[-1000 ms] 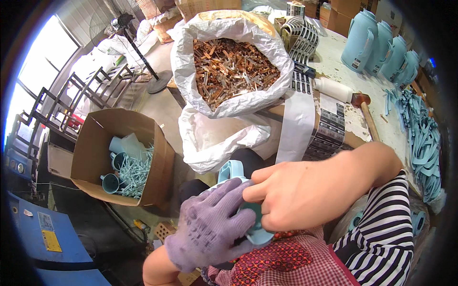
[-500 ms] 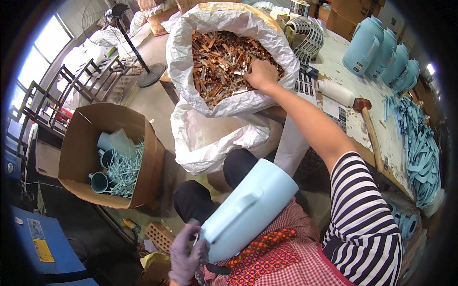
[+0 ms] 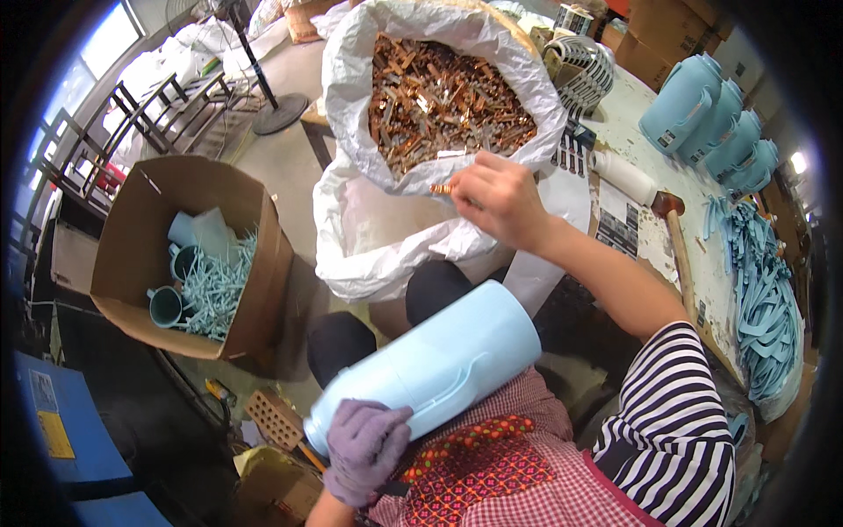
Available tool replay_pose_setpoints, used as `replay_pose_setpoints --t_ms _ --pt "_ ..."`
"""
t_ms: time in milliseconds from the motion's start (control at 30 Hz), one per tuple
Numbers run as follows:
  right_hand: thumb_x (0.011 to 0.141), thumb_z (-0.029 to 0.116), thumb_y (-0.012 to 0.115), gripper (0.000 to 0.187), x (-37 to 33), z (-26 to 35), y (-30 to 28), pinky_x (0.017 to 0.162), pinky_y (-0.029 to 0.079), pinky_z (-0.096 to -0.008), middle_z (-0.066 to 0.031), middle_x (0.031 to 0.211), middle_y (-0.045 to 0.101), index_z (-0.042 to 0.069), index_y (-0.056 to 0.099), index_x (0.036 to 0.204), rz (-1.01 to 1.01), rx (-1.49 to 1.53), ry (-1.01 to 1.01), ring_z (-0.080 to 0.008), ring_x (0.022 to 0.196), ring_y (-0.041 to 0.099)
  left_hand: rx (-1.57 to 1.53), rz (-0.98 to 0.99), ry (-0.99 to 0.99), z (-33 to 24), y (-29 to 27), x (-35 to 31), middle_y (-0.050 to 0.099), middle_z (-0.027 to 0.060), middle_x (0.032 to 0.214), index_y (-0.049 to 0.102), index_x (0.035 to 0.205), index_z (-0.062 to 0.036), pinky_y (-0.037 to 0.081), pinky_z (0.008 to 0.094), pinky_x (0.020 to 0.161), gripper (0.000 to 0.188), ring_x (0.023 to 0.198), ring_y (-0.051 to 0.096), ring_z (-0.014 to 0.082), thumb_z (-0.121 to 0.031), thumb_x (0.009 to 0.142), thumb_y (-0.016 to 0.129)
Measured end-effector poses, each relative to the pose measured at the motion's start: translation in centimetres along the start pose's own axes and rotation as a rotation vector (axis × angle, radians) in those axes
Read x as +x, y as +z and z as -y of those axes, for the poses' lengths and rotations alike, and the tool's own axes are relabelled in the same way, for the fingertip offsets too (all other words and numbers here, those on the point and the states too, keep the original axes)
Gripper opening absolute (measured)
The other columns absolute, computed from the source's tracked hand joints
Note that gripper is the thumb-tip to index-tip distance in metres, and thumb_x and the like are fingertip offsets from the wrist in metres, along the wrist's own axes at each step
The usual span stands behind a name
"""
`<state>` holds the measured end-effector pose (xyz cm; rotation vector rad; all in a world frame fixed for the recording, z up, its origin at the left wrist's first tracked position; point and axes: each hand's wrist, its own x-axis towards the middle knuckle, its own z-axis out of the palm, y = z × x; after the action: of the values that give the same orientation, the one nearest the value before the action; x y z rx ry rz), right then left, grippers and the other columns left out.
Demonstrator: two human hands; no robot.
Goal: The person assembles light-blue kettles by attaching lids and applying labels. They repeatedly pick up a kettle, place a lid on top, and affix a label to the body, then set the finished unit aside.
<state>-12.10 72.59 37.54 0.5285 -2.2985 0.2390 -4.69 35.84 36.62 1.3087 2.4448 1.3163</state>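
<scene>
A light blue thermos flask body lies slanted across my lap, its wide end up to the right and a moulded handle along its side. Around its narrow end curl the fingers of my left hand, in a purple-grey glove. My bare right hand pinches a small copper-coloured metal strip over the near rim of a white woven sack. Many more copper-coloured and silvery strips fill that sack.
A cardboard box with blue mugs and plastic scraps stands at left. On the right-hand table are several blue flasks, a wooden-handled mallet, a white cylinder, a label roll and blue strips.
My right hand has come up out of the sack toward me, with a metal strip in its fingers. The flask has turned flatter, and my left hand has moved onto its narrow end.
</scene>
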Motion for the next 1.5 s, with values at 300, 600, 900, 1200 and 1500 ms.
replay_pose_setpoints --t_ms 300,600,900,1200,1500 --pt "0.081 0.007 0.079 0.013 -2.2 15.9 -1.9 0.07 0.052 -0.0355 -0.0073 0.087 0.072 0.005 0.075 0.093 0.46 1.062 0.465 -0.0233 0.081 0.066 0.055 -0.303 0.012 2.5 1.9 -3.5 0.07 0.0091 0.105 0.064 0.11 -0.0048 0.054 0.0425 0.087 0.052 0.1 0.067 0.0337 -0.016 0.066 0.09" --pt "0.087 0.008 0.074 0.012 -3.3 19.1 -0.6 0.075 0.052 -0.0407 -0.01 0.086 0.069 0.002 0.072 0.096 0.588 1.221 0.309 -0.0293 0.085 0.065 -0.038 -0.257 0.081 3.4 1.8 -5.1 0.066 0.0115 0.118 0.056 0.119 -0.0057 0.053 0.0454 0.093 0.083 0.109 0.065 0.0363 -0.029 0.052 0.1" --pt "0.088 0.008 0.073 0.015 -4.1 19.1 -0.3 0.079 0.051 -0.0409 -0.0111 0.095 0.067 0.001 0.069 0.1 0.644 1.302 0.294 -0.0313 0.091 0.063 0.017 -0.28 0.1 3.3 2.5 -4.9 0.066 0.0111 0.117 0.058 0.118 -0.0068 0.052 0.0455 0.09 0.073 0.107 0.065 0.0353 -0.029 0.06 0.096" --pt "0.095 0.016 0.07 0.017 1.7 4.7 0.7 0.072 0.054 -0.0296 -0.0105 0.093 0.073 0.0 0.074 0.102 0.113 0.638 0.505 -0.0134 0.078 0.066 0.038 -0.213 -0.183 1.8 -1.5 -1.6 0.067 0.0153 0.091 0.066 0.102 -0.0015 0.05 0.0442 0.08 0.031 0.087 0.065 0.0344 -0.024 0.083 0.074" --pt "0.079 0.017 0.079 0.012 5.8 -9.9 8.8 0.092 0.051 -0.0415 -0.0084 0.099 0.068 0.014 0.079 0.09 0.362 -0.004 0.283 -0.0303 0.112 0.06 -0.215 0.13 -0.507 2.7 -0.6 2.2 0.069 0.0158 0.089 0.068 0.104 0.0026 0.052 0.0353 0.079 0.028 0.082 0.067 0.0263 -0.022 0.09 0.063"
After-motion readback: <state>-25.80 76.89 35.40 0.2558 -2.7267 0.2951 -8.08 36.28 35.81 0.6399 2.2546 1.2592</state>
